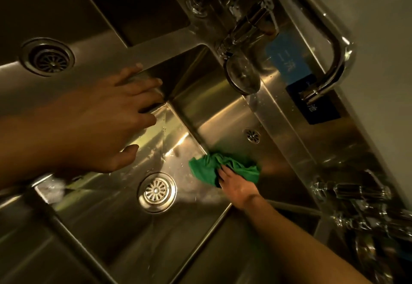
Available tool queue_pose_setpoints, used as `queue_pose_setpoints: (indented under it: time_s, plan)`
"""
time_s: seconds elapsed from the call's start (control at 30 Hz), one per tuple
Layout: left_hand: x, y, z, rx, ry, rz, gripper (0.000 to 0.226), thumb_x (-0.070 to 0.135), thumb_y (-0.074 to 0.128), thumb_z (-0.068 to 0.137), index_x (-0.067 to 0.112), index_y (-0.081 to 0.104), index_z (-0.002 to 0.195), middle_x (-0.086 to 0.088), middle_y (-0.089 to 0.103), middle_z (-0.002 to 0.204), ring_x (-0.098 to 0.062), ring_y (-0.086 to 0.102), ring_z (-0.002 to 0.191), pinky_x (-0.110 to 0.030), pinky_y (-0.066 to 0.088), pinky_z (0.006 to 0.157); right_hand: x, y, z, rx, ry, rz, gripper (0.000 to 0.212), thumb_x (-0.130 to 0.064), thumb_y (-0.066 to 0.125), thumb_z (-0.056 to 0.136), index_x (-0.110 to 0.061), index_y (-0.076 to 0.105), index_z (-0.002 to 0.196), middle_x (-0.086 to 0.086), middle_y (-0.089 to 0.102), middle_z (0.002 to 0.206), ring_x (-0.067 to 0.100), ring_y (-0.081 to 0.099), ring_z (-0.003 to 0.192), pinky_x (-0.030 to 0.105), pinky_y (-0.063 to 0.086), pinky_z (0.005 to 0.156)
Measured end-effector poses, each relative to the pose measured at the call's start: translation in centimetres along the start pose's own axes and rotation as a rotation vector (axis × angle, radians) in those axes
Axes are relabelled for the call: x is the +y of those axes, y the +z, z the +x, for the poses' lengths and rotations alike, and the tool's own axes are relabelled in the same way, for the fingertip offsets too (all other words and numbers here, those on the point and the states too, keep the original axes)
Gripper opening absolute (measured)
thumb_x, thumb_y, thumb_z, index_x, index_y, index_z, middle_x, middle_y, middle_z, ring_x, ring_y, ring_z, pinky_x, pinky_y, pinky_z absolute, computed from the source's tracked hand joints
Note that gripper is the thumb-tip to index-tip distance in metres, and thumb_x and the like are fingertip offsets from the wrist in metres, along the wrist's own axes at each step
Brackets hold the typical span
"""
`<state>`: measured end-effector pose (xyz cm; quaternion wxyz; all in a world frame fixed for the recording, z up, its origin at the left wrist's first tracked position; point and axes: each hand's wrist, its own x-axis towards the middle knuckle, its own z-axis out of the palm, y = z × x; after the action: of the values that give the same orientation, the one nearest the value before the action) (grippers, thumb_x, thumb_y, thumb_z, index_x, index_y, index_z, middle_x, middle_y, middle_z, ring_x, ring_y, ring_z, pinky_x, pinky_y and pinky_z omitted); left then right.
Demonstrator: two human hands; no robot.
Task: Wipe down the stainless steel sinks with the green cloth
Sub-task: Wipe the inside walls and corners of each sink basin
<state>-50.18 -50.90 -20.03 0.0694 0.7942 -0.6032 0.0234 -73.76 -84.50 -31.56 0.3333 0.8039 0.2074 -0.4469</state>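
Fingers (221, 169) of the right hand (236, 185) curl into the bunched green cloth (205, 167), gripping it low against the back wall of the middle sink (223, 114), near the basin's left corner. The left hand (116, 114) lies open with fingers spread across the divider rim (156, 45) between this basin and the left sink (93, 16). The drain (157, 192) sits near the cloth, with bare wet steel running to the near edge. An overflow grate (252, 136) is set in the wall above the cloth.
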Motion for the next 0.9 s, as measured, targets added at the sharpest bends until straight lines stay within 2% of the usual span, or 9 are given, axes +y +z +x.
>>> queue_pose_setpoints:
  time_s: [0.13,0.23,0.3,0.43,0.6,0.67,0.73,0.83,0.9]
  plan:
    - [-0.1,0.1,-0.1,0.0,0.007,-0.028,0.06,0.061,0.061,0.068,0.021,0.079,0.109,-0.017,0.056,0.147,-0.039,0.036,0.151,-0.065,0.009,0.126,-0.7,0.8,-2.1,-0.203,0.031,0.191,0.043,-0.014,0.034,0.107,-0.004,0.048,0.147,0.011,0.025,0.165,0.03,0.006,0.155,0.041,0.015,0.125]
    - [-0.2,-0.1,0.0,-0.009,0.011,-0.018,0.062,0.062,0.06,0.067,0.02,0.079,0.108,-0.018,0.057,0.145,-0.039,0.038,0.149,-0.064,0.007,0.126,-1.2,0.0,-2.7,-0.273,0.117,0.241,0.043,-0.019,0.035,0.108,-0.008,0.05,0.146,0.011,0.038,0.16,0.032,0.018,0.151,0.042,0.014,0.124]
    - [-0.1,-0.4,-0.1,-0.03,0.013,0.005,0.06,0.063,0.064,0.068,0.021,0.08,0.108,-0.018,0.058,0.145,-0.039,0.039,0.148,-0.062,0.004,0.127,-1.6,-0.4,-3.6,-0.321,0.171,0.249,0.043,-0.019,0.035,0.108,-0.009,0.05,0.147,0.012,0.04,0.159,0.034,0.018,0.151,0.045,0.014,0.124]
    - [0.0,-1.5,-0.4,-0.068,0.025,-0.031,0.059,0.062,0.061,0.069,0.024,0.079,0.111,-0.014,0.06,0.144,-0.035,0.039,0.148,-0.06,0.004,0.128,-1.5,-2.5,-5.8,-0.326,0.315,0.358,0.042,-0.02,0.035,0.106,-0.012,0.053,0.144,0.013,0.043,0.154,0.037,0.024,0.146,0.053,0.023,0.118]
    - [-0.3,-3.6,-0.6,-0.132,0.039,-0.242,0.053,0.059,0.06,0.073,0.033,0.075,0.117,-0.004,0.054,0.152,-0.025,0.028,0.156,-0.056,0.005,0.129,-0.5,-7.3,-7.5,-0.068,0.536,0.611,0.04,-0.02,0.042,0.099,-0.024,0.054,0.137,0.005,0.049,0.142,0.034,0.038,0.135,0.051,0.035,0.107]
    - [-1.1,-4.1,-0.5,-0.148,0.046,-0.292,0.052,0.056,0.06,0.077,0.033,0.073,0.122,-0.005,0.049,0.156,-0.025,0.023,0.158,-0.056,0.013,0.128,-0.3,-9.5,-7.0,0.092,0.602,0.74,0.047,-0.021,0.046,0.096,-0.028,0.047,0.143,0.003,0.046,0.144,0.033,0.039,0.134,0.048,0.039,0.107]
    - [-2.0,-4.4,-0.6,-0.175,0.043,-0.275,0.052,0.047,0.062,0.084,0.028,0.069,0.132,-0.008,0.044,0.159,-0.028,0.022,0.158,-0.056,0.024,0.126,-0.8,-11.7,-6.1,0.288,0.658,0.91,0.056,-0.033,0.048,0.098,-0.031,0.035,0.153,0.002,0.038,0.153,0.031,0.037,0.137,0.047,0.04,0.108]
    - [-2.5,-4.4,-1.0,-0.158,0.03,-0.214,0.056,0.035,0.06,0.089,0.021,0.061,0.143,-0.012,0.038,0.164,-0.031,0.021,0.158,-0.055,0.029,0.124,-3.0,-14.5,-3.8,0.478,0.621,1.072,0.068,-0.055,0.039,0.099,-0.035,0.014,0.16,0.001,0.022,0.164,0.03,0.025,0.147,0.048,0.036,0.113]
    - [-2.3,-4.4,-1.2,-0.084,-0.042,-0.211,0.062,0.034,0.056,0.089,0.019,0.054,0.149,-0.015,0.035,0.164,-0.034,0.022,0.157,-0.058,0.028,0.124,-4.4,-15.6,-2.2,0.516,0.586,1.083,0.068,-0.056,0.037,0.097,-0.035,0.015,0.159,0.0,0.027,0.162,0.028,0.029,0.146,0.045,0.035,0.112]
